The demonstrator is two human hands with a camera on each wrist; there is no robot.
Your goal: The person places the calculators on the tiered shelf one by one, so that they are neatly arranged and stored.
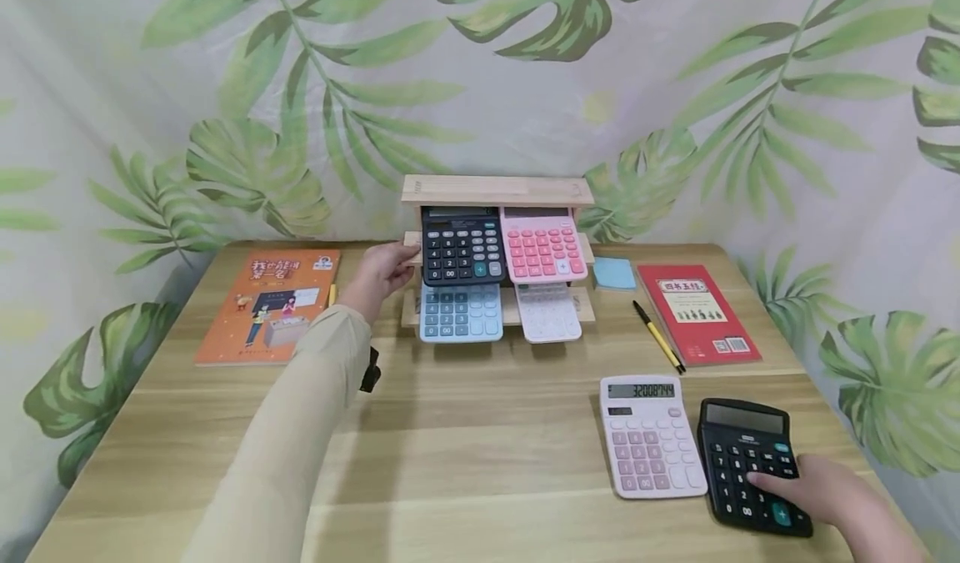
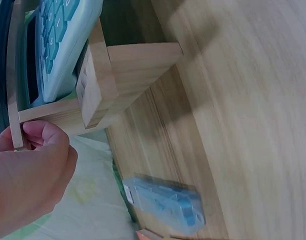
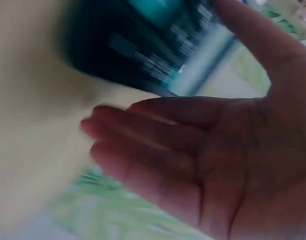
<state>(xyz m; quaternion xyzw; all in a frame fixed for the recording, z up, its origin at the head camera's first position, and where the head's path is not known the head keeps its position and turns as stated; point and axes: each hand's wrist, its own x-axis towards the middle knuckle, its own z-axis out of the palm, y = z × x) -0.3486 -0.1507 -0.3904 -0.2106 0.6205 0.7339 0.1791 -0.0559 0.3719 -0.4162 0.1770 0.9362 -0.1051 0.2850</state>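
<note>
A leaf-printed cloth (image 1: 547, 121) hangs behind a wooden table (image 1: 450, 463). At the table's twelve o'clock stands a wooden rack (image 1: 495, 189) bearing a black calculator (image 1: 461, 250) and a pink calculator (image 1: 543, 250) above, a blue calculator (image 1: 461, 317) and a speckled calculator (image 1: 549, 314) below. An orange book (image 1: 262, 313) lies at ten o'clock, a red book (image 1: 699, 317) at two. Toward four o'clock is a loose black calculator (image 1: 738, 463), with a pale calculator (image 1: 648, 438) just beside its nine o'clock edge, digits on its screen.

The left hand (image 1: 387, 273), at the rack's nine o'clock, grips a board end between thumb and fingers. The right hand (image 1: 825, 488) meets the loose black calculator at its four o'clock, thumb over the keys; its other fingers look extended, but the wrist view is blurred and I cannot tell whether they clasp it.

A clear plastic case (image 2: 163, 202) lies on the table. A yellow-and-black pen (image 1: 660, 338) lies at the red book's eight o'clock, blue sticky notes (image 1: 613, 273) at the rack's three.
</note>
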